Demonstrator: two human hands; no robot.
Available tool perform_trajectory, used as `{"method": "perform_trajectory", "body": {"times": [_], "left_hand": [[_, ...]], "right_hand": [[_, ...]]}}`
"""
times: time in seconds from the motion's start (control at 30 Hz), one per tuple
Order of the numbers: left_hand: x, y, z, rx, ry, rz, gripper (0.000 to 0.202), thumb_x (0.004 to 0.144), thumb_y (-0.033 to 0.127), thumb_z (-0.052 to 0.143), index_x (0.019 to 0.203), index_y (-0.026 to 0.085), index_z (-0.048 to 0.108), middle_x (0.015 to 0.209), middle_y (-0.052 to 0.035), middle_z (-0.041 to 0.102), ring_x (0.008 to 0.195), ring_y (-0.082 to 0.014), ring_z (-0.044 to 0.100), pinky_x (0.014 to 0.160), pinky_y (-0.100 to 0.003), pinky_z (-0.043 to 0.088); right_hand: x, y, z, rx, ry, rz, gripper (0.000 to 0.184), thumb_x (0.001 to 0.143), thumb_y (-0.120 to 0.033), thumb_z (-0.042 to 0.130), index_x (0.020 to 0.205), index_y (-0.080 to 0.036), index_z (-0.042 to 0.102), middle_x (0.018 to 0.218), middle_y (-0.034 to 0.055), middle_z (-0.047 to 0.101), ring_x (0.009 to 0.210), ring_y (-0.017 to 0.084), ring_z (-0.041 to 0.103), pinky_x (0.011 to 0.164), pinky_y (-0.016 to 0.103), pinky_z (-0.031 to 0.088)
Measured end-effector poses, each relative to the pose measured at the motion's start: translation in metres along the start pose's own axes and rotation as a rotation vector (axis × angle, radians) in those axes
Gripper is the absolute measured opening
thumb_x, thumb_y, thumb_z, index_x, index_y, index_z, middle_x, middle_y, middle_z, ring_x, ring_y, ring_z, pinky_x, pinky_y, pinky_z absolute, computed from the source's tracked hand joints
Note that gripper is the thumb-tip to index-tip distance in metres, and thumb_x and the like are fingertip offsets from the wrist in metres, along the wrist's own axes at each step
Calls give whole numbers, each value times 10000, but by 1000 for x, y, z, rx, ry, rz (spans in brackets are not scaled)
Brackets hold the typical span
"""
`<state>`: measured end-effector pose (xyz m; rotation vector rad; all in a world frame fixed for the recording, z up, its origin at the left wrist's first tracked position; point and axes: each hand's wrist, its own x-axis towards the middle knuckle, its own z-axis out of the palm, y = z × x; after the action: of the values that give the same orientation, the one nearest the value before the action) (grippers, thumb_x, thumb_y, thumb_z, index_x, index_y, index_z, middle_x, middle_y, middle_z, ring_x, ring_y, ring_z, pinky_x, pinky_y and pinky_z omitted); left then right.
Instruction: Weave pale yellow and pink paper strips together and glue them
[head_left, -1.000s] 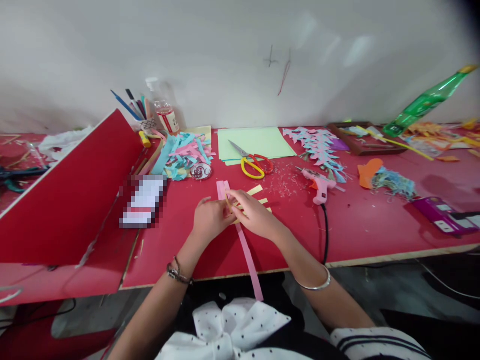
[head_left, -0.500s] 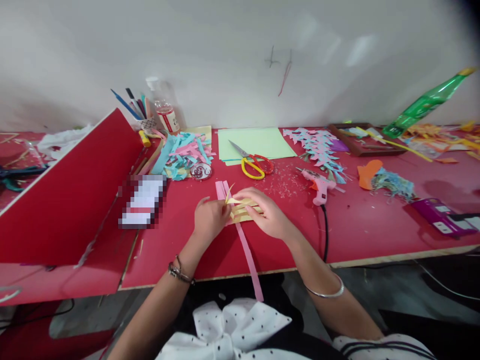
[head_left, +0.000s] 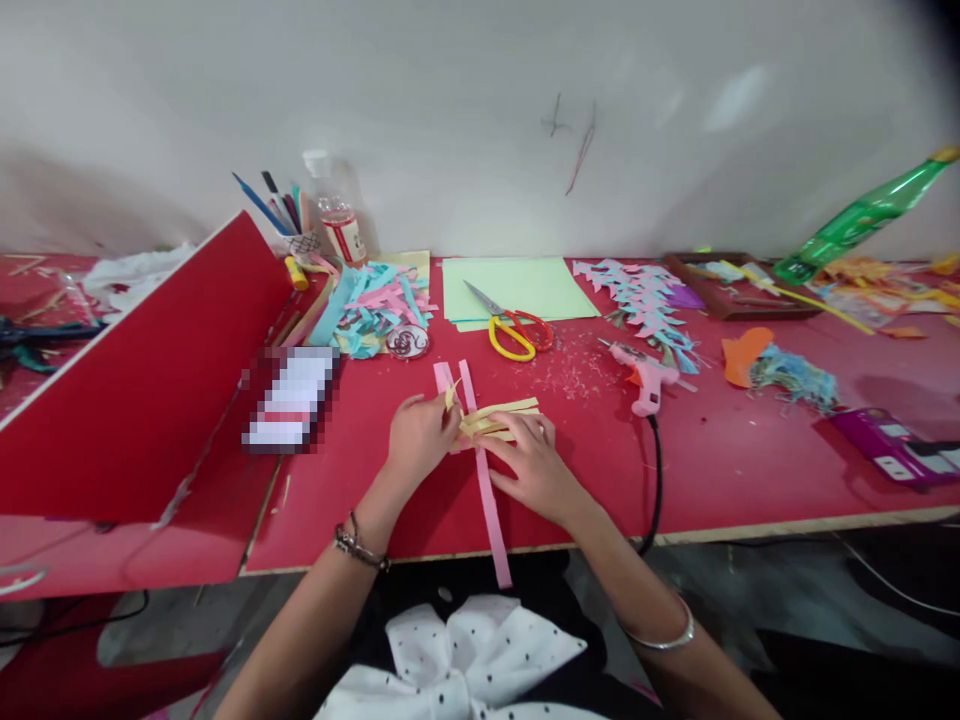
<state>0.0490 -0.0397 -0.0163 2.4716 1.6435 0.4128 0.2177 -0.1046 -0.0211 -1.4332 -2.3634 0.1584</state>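
Note:
Pale yellow paper strips [head_left: 517, 408] lie side by side on the red table, crossed by pink paper strips [head_left: 491, 515]. The long pink strip runs under my hands toward the table's front edge. My left hand [head_left: 424, 435] is closed at the left end of the yellow strips, pinching one whose tip sticks up above the fingers. Over the right part of the yellow strips lies my right hand [head_left: 534, 465], fingers spread, its fingertips resting on them. The crossing of the strips is partly hidden by my fingers.
Scissors [head_left: 510, 325] lie on light green paper sheets [head_left: 555, 285]. A pink glue gun [head_left: 641, 375] with a black cord is to the right. Cut paper strips [head_left: 375, 305], a phone [head_left: 292, 400] and a red board [head_left: 150, 390] are to the left.
My right hand has shifted down and spread its fingers, uncovering the right ends of the yellow strips. The long pink strip has swung slightly left at its near end.

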Motion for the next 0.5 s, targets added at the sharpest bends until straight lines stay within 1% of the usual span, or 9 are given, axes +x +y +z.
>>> {"method": "perform_trajectory", "body": {"times": [0.1,0.23,0.4,0.5], "left_hand": [[0,-1,1,-13,-6,26,315,857,243,350,740,137,622,588,-46,613,576,-148,558,785,-306,406],[1,-1,0,-26,-12,44,333,857,245,352,687,132,615,593,-52,611,573,-148,555,752,-301,412],[1,-3,2,-30,3,39,331,855,256,364,696,127,623,569,-52,597,537,-148,541,707,-302,417],[1,-5,5,-35,0,37,346,847,260,382,631,137,623,516,-40,572,507,-144,530,680,-293,418]], "right_hand": [[4,-2,2,36,43,7,186,827,-206,484,949,-264,612,1128,57,539,1041,220,477,877,413,246],[13,1,1,184,64,64,171,835,-171,479,853,-246,631,987,26,607,961,185,531,825,375,251],[26,5,5,301,10,200,142,813,-205,515,725,-206,627,915,23,605,902,176,541,783,345,286],[31,7,11,321,-2,257,163,801,-212,513,670,-187,608,885,35,585,879,176,534,750,320,314]]}}
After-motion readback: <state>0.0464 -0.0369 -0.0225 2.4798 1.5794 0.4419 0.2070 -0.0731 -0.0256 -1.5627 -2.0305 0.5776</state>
